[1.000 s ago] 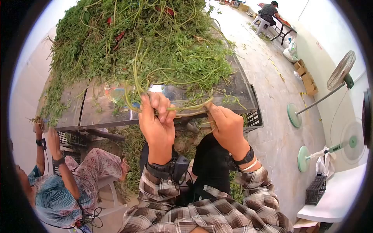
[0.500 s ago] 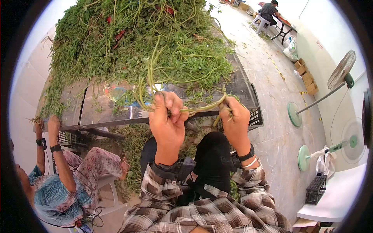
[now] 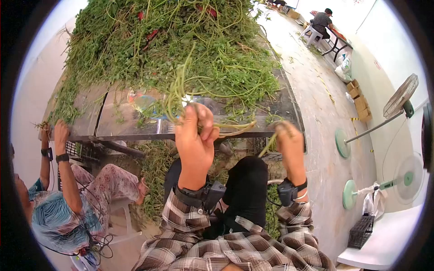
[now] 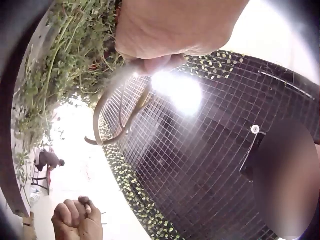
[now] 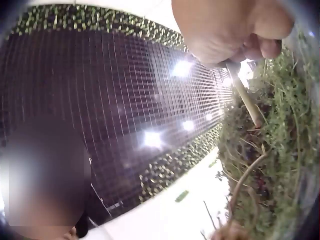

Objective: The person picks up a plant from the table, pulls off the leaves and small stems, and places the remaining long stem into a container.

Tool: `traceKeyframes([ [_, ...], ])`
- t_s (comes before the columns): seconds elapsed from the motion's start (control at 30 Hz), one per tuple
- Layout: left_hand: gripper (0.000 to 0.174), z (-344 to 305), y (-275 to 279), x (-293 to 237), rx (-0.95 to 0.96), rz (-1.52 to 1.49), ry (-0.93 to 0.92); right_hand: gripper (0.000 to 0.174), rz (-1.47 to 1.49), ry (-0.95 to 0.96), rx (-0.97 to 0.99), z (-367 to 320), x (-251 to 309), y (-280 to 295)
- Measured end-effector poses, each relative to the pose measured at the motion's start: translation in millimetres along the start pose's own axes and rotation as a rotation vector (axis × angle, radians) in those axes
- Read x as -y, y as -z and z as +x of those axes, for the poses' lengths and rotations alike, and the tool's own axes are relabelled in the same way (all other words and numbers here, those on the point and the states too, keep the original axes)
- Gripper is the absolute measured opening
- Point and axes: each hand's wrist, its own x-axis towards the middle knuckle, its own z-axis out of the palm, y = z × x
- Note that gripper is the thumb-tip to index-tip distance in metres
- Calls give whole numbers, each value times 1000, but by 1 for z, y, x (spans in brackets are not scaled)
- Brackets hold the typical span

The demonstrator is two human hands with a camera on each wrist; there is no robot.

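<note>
My left hand pinches a small bundle of long green stems over the table's front edge. Their leafy tips rise above the fingers, and the bare stem ends stick out to the right. Apart from them, my right hand pinches a short piece of stem that slants down from its fingers. In the left wrist view the stem ends curve below the left hand. The short piece also shows beneath the right hand in the right wrist view.
A large heap of green plants covers much of the dark table. Another person sits at the left by the table. More plants lie on the floor underneath. Standing fans are at the right; a far person sits beyond.
My right hand has moved right, away from the left hand. The stem once stretched between both hands has parted, leaving a short piece in the right hand. The left hand has shifted slightly right.
</note>
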Motion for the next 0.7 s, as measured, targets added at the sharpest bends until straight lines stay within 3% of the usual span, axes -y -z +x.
traceKeyframes([
  [0.07,25,2,4,5,64,-17,11,25,-342,246,245,-7,-7,-8],
  [0.13,25,2,4,6,109,86,41,29,-378,275,237,-10,1,-9],
  [0.23,25,0,1,9,116,137,84,29,-236,235,131,-9,19,-5],
  [0.3,26,-1,0,11,138,182,105,29,-175,-8,243,-9,42,-5],
  [0.5,27,-3,1,14,383,478,246,28,-86,224,460,3,57,-33],
  [0.63,24,-4,2,16,444,598,221,26,2,177,510,7,57,-45],
  [0.7,23,-4,-1,13,434,639,278,27,167,1,493,6,60,-50],
])
